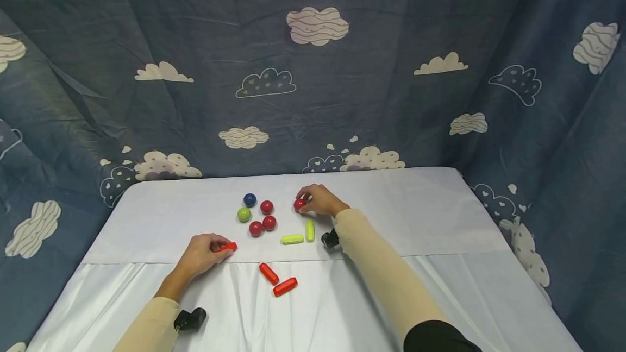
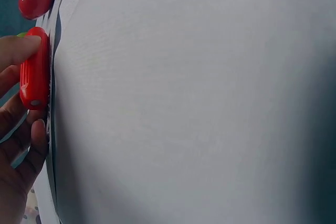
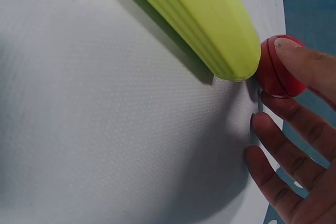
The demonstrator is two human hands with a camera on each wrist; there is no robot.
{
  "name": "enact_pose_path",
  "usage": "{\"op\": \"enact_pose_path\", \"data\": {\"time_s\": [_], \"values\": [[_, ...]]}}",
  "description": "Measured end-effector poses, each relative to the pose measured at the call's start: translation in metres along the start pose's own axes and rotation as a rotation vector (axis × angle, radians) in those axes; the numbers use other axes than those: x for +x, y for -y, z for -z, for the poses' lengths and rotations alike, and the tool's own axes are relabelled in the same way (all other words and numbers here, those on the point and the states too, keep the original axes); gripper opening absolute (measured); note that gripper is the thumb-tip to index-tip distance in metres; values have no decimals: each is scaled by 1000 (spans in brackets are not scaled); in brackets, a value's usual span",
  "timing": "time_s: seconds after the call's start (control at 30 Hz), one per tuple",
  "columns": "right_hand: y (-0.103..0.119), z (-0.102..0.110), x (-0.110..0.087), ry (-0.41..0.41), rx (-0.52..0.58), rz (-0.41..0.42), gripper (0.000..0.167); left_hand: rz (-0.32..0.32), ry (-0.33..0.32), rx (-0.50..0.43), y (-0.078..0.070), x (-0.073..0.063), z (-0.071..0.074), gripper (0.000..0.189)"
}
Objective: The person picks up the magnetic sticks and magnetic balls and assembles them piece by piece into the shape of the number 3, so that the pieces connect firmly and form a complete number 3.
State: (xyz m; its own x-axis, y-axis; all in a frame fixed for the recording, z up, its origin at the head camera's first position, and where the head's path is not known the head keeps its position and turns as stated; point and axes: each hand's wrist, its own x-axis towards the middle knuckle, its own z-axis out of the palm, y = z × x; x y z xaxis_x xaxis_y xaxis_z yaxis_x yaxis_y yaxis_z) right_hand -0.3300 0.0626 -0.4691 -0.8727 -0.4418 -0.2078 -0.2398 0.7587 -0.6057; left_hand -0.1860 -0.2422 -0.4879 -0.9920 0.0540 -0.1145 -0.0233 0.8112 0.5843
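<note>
Head view: the left hand [image 1: 200, 254], left of centre in the lower half of the frame, pinches a red bar [image 1: 227, 247] between thumb and fingers, the gap only as wide as the bar. The right hand [image 1: 320, 200], just right of the frame's centre line and higher up, pinches a red ball [image 1: 299, 205] at its fingertips. Counting the held pieces, there are four red balls, one blue ball [image 1: 250, 200], one green ball [image 1: 243, 214], three red bars and two yellow-green bars [image 1: 292, 239]. The loose balls cluster near the middle of the frame; the yellow-green bars lie right of them, and two red bars lie lower down, all on a white cloth [image 1: 401, 216].

Left wrist view: at the left edge, the thumb [image 2: 18, 50] presses on the grooved side of the held bar, with fingers behind and below it. One rounded red ball shows clearly at upper left, with more red above it.

Right wrist view: at the right, the thumb [image 3: 307, 64] lies on the seamed ball, and three fingers fan out beneath. One yellow-green bar fills the upper middle; part of a second red ball shows at upper right.
</note>
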Motion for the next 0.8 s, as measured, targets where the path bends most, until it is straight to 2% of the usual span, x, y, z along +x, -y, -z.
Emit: {"op": "enact_pose_path", "data": {"time_s": [0.23,0.47,0.8], "values": [[2,1,-1,-3,-1,-12,33,8,30,12,-2,1,3,28],[3,1,-1,-2,2,5,32,-18,22,10,-2,1,2,27],[3,0,-1,-2,6,-23,33,33,20,51,-3,1,4,30]]}}
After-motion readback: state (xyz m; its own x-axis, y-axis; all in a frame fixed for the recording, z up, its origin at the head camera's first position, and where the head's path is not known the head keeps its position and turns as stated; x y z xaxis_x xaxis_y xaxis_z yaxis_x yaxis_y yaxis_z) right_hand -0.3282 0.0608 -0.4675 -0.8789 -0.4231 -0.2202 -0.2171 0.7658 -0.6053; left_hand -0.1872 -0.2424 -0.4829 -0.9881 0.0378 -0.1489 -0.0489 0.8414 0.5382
